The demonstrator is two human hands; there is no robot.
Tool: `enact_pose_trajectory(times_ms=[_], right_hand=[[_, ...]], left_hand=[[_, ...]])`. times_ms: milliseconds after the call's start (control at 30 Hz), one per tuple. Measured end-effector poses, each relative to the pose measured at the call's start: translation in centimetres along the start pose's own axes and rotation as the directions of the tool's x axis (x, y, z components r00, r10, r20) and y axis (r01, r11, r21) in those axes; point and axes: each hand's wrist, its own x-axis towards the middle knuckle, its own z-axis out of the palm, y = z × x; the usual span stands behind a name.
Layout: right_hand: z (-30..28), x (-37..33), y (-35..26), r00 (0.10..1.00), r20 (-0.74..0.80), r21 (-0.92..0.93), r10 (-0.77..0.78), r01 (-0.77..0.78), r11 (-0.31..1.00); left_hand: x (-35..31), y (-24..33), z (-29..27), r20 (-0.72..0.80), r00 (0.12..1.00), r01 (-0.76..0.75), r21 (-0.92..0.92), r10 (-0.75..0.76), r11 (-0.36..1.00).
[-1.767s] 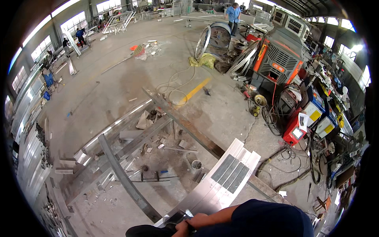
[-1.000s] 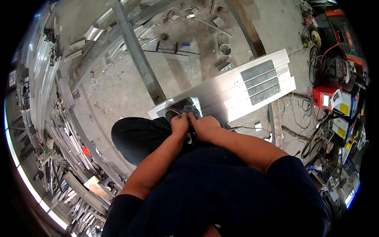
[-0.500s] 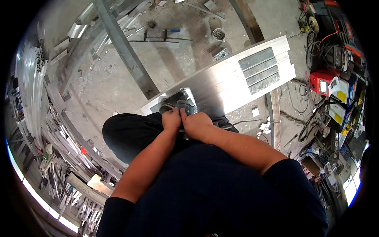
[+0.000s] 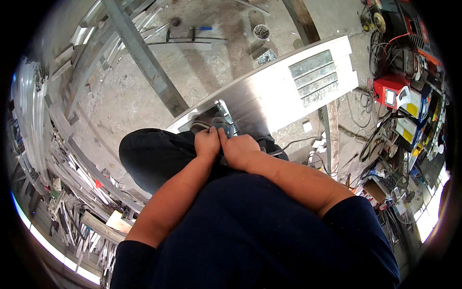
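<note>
Both hands are closed, close together, round a dark teal power tool [image 4: 220,123]. My left hand [image 4: 207,142] wraps its near left side. My right hand [image 4: 239,150] grips it from the right, one finger lying forward along its body. The tool sits at the left end of a long shiny metal panel [image 4: 262,96], over a rectangular opening there. My hands hide most of its body, so its exact kind and its contact with the panel cannot be made out. Toward the panel's right end is a grey slotted section [image 4: 314,78].
Steel beams [image 4: 144,60] run beneath the panel. A small tub of bits [image 4: 261,32] and a blue-handled tool [image 4: 205,28] lie beyond. Metal offcuts [image 4: 79,180] crowd the left. A red machine [image 4: 389,90] and loose cables [image 4: 358,103] are at right.
The whole view has shifted slightly, so the panel and floor sit a little higher and further left. Both hands keep their grip on the power tool, at about the same spot on the panel.
</note>
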Motion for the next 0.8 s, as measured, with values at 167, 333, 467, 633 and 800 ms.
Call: enact_pose_trajectory(times_ms=[167, 333, 467, 633, 800], right_hand=[[-1.0, 0.0, -0.7, 0.999, 0.043, -0.023, 0.030, -0.029, 0.999], [-1.1, 0.3, -0.6, 0.996, 0.065, -0.051, 0.053, -0.050, 0.997], [-0.9, 0.3, -0.4, 0.998, 0.044, -0.083, 0.035, -0.031, 0.996], [-0.6, 0.5, -0.2, 0.998, 0.046, -0.078, 0.037, -0.033, 0.996], [-0.7, 0.6, -0.2, 0.996, 0.067, -0.070, 0.053, -0.048, 0.996]], left_hand=[[0.8, -0.5, 0.3, -0.016, 0.999, 0.035, 0.017, -0.035, 0.999], [0.9, -0.4, 0.6, -0.024, 0.999, 0.039, 0.062, -0.037, 0.997], [0.9, -0.3, 0.7, -0.022, 1.000, 0.023, 0.075, -0.022, 0.997], [1.3, -1.0, 1.0, -0.011, 1.000, 0.001, 0.082, 0.000, 0.997], [0.7, 0.3, 0.5, -0.017, 0.998, 0.054, 0.083, -0.053, 0.995]])
